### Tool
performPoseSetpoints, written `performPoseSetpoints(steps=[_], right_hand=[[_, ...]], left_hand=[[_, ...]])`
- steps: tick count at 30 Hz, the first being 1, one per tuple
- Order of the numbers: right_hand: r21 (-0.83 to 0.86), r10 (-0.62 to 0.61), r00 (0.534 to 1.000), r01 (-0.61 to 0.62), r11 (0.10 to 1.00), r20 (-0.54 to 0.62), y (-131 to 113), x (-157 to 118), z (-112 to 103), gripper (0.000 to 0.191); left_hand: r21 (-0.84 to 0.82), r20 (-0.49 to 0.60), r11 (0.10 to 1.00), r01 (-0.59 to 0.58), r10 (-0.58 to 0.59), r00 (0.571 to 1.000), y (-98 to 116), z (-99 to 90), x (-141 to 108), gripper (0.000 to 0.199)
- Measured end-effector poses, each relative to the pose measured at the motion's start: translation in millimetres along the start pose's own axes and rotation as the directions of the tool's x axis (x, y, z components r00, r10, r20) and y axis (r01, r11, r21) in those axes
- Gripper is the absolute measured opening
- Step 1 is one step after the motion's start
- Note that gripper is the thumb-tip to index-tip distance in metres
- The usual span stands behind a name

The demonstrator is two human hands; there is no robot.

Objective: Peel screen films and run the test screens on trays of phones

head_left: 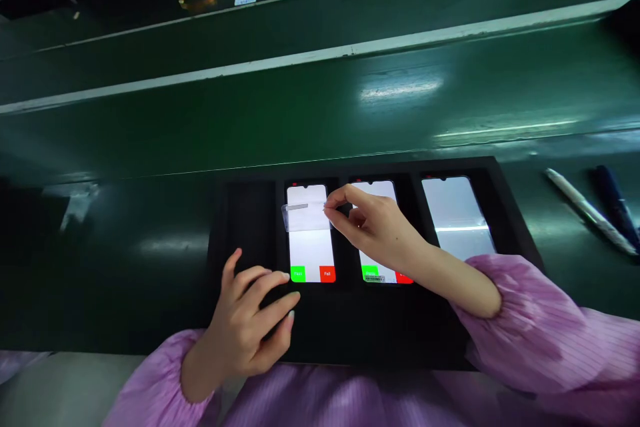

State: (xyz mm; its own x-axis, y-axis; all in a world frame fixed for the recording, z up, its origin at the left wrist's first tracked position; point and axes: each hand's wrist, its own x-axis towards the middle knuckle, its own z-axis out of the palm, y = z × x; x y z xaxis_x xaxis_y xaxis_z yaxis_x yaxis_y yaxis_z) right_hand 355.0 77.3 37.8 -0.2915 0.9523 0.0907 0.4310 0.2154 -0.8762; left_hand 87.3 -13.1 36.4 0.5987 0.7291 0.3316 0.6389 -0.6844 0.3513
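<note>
Lilac pleated sleeves (160, 383) along the bottom edge, gathered at both wrists. Left hand (245, 323) at lower centre-left: fingers loosely curled, nothing pinched, fingertips over the black phone tray (345, 330), contact with it impossible to tell. Further up on the left side of the tray, an empty slot (250, 227). Next, first phone (311, 257), screen lit white, green and red buttons at its foot. Clear film (303, 217) across its upper screen, overhanging the phone's left edge. Right hand (377, 223) reaching in from the right, thumb and forefinger pressed together in a pinch on the film's right edge, other fingers curled. Second phone (374, 260) partly under that hand, small barcode label at its foot. Third phone (457, 213) beyond, untouched, glare across the glass. At far right, white marker (587, 210) and dark blue pen (616, 207) on the green conveyor belt (400, 117).

Risks, as judged: crooked landing of the film from a slackened pinch; bubbles or dust trapped under it; fingerprints on its underside from a shifted grip; smears on the second phone from the low right wrist; accidental press of the on-screen buttons by stray left fingertips.
</note>
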Motion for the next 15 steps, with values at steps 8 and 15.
performPoseSetpoints(steps=[8,15], right_hand=[[-0.128,0.041,0.932,0.006,0.992,0.360,-12,-37,-24,0.033],[-0.641,-0.197,0.979,0.179,0.747,0.043,-7,-126,-29,0.037]], left_hand=[[-0.143,-0.031,0.966,0.217,-0.223,0.974,-20,-0.1,-20,0.049],[-0.073,0.075,0.996,0.047,-0.042,0.996,-17,14.3,-36,0.059]])
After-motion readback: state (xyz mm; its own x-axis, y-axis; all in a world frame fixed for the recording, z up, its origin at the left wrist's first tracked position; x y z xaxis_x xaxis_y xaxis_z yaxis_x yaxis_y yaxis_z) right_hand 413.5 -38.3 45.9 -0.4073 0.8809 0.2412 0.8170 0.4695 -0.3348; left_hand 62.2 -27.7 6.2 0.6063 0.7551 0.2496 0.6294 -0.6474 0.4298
